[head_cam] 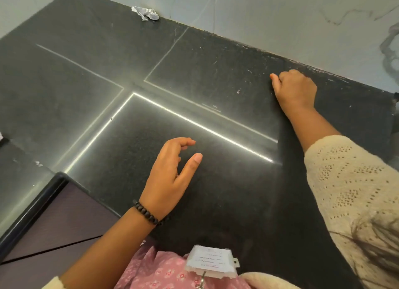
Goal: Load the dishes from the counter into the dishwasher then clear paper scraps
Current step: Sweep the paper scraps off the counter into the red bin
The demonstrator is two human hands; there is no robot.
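A crumpled white paper scrap [146, 13] lies on the black stone counter [86, 77], at the back against the pale wall. My left hand [170, 176] hovers over the near middle of the counter, fingers loosely spread and holding nothing, with a dark bead bracelet on the wrist. My right hand [294, 90] rests at the counter's back edge on the right, far from the crumpled scrap. Its fingers are curled under, and what lies beneath them is hidden. No dishes and no dishwasher are in view.
A piece of white paper [1, 136] shows at the left edge of the frame. A tiny white bit [38, 163] lies near the counter's front left corner, and a white fleck [238, 91] sits left of my right hand. Dark cabinet fronts [54, 234] run below the counter edge.
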